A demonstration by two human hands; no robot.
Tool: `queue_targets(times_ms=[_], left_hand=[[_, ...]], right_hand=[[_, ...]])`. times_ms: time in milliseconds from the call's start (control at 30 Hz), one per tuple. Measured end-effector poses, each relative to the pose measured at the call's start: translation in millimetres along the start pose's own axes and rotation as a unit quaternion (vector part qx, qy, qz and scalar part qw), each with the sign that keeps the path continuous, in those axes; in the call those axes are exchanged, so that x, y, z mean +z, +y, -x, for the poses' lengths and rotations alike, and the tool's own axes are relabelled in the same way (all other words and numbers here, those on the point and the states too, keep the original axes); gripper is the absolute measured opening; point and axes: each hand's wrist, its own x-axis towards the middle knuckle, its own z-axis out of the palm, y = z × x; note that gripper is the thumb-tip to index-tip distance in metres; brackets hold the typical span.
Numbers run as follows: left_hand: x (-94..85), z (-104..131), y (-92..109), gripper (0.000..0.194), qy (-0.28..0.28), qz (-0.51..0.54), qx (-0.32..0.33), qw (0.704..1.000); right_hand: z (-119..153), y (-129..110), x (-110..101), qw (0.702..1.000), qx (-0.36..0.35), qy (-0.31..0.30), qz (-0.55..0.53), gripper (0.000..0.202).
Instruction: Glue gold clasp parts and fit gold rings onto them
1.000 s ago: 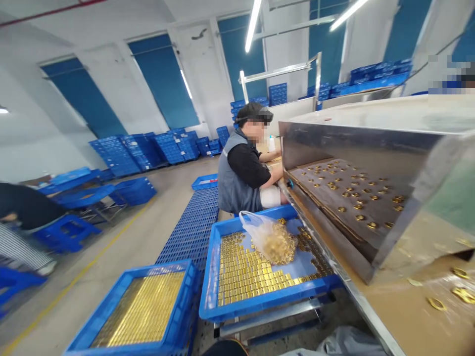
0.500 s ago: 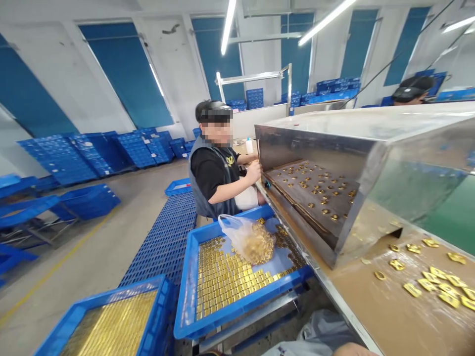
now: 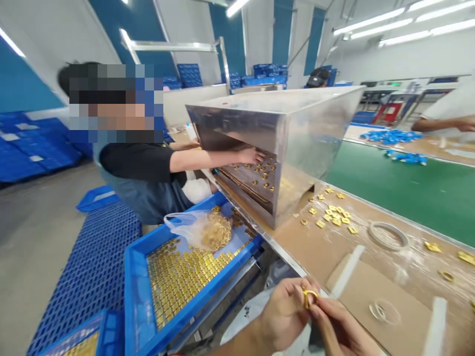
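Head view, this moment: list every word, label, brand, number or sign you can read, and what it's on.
No text is readable.
Pale labels on the stacked blue boxes: too blurred.
Dark marks on the pale material at the bottom: too small to tell whether they are writing.

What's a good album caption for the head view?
Left hand and right hand hold a gold-coloured piece while a co-worker reaches into a metal hood.

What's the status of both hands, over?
Left hand and right hand: both gripping one small, curved, gold metallic piece, partly covered. Nothing visibly blocking them.
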Motion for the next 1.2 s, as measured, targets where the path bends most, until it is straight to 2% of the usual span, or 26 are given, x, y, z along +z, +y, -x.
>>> queue_targets(times_ms=[133,367,500,633,867,1200], left_hand=[[-0.1,6,9,0.059,-0.025,-0.006,0.012,1.000],[-3.4,3,14,0.056,-0.024,0.019,-0.007,1.000],[-4.0,3,14,0.058,0.004,0.017,-0.019,1.000],[-4.0,2,13,0.058,0.005,0.005,-0.020,1.000],[0.1,1,13,0.051,0.025,0.000,-0.020,0.999],[4.8,-4,12,0.045,0.067,0.046,-0.074,0.994]], right_hand=[[-7,-27,11,0.999,0.038,0.022,0.016,0.011],[-17,-49,27,0.998,0.004,0.038,0.040,0.013],[-17,-50,32,0.996,-0.016,0.055,0.065,0.015],[-16,-48,34,0.994,-0.022,0.073,0.075,0.015],[-16,-44,34,0.993,-0.003,0.084,0.081,0.014],[-12,-36,33,0.989,0.017,0.093,0.111,0.015]])
